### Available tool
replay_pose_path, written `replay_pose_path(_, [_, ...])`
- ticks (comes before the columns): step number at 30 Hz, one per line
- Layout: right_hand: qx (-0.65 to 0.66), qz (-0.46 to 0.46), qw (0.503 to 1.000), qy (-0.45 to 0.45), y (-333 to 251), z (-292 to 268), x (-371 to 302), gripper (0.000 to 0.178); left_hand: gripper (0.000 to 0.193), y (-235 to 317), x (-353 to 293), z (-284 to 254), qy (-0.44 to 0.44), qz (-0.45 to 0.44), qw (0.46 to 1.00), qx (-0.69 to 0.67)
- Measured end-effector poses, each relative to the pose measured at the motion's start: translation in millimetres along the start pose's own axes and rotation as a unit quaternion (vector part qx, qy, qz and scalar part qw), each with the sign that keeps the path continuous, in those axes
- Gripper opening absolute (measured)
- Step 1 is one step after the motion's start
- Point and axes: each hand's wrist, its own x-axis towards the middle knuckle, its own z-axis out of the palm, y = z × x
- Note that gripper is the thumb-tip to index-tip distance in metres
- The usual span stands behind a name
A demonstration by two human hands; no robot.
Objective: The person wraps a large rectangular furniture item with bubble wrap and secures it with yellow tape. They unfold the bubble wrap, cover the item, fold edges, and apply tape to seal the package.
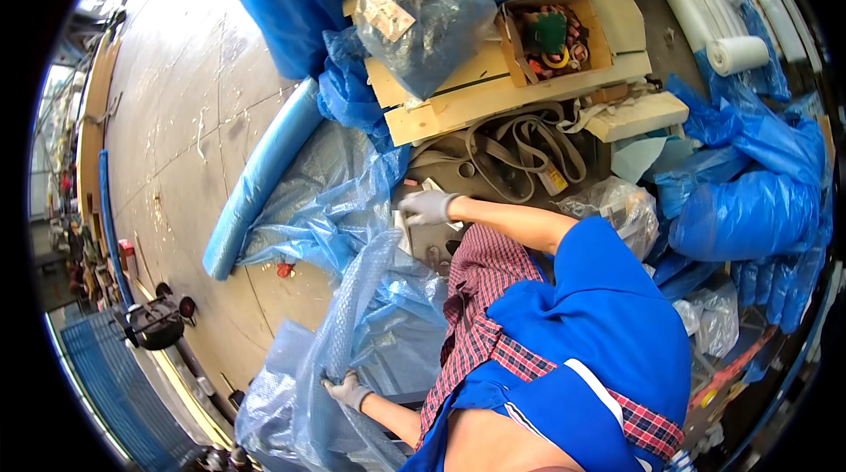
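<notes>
Concrete floor (167, 155); left grip (351, 390) holds bubble wrap (339, 331); printed label (388, 15) on bag (441, 18).

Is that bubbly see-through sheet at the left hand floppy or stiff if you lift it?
The bubble wrap is probably floppy, since it bunches into loose folds at the left hand. It's likely light for its size, being thin and see-through.

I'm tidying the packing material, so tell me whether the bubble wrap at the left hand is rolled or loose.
Loose: the bubble wrap is bunched in creased, uneven folds by the left hand, not wound into a roll.
</notes>
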Motion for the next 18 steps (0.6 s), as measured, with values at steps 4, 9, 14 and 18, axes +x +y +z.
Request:
replay_pose_path(4, [0.043, 0.198, 0.977, 0.072, 119, 7, -71, 0.037, 0.094, -44, 22, -3, -0.031, -0.068, 0.995, -0.068])
replay_pose_path(9, [0.068, 0.367, 0.924, 0.088, 211, -35, -140, 0.031, 0.089, -45, 33, 33, -0.022, -0.113, 0.992, 0.054])
replay_pose_path(14, [0.181, 0.455, 0.862, 0.132, 264, -75, -147, 0.028, 0.077, -5, 10, 31, -0.081, -0.135, 0.962, 0.223])
replay_pose_path(18, [0.236, 0.459, 0.839, 0.170, 285, -91, -136, 0.022, 0.053, 26, 12, 34, 0.007, -0.330, 0.936, -0.124])
